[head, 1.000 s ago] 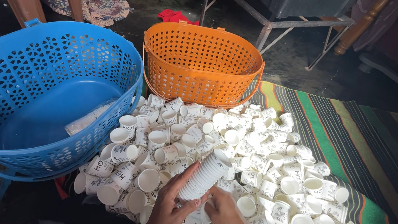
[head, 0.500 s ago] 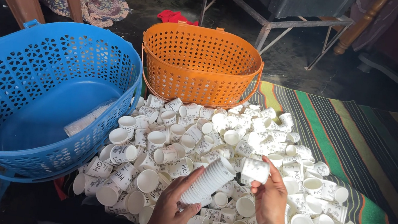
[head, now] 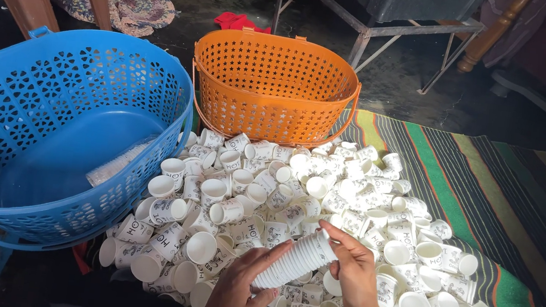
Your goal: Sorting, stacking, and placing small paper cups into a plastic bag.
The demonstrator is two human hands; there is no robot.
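Left hand (head: pixel 238 295), right hand (head: pixel 352 271), both bare (no gloves, rings or sleeves visible), forearms uncovered, fingers slender

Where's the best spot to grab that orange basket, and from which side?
Judging by its shape, take the orange basket by its top rim, coming from above, with fingers hooked over the long near edge. It stands upright and open, its perforated walls look thin, and loose paper cups crowd its base, so a low grip would be awkward.

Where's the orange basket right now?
In the head view, the orange basket stands upper centre, just right of the blue basket, at the far edge of the pile of loose paper cups.
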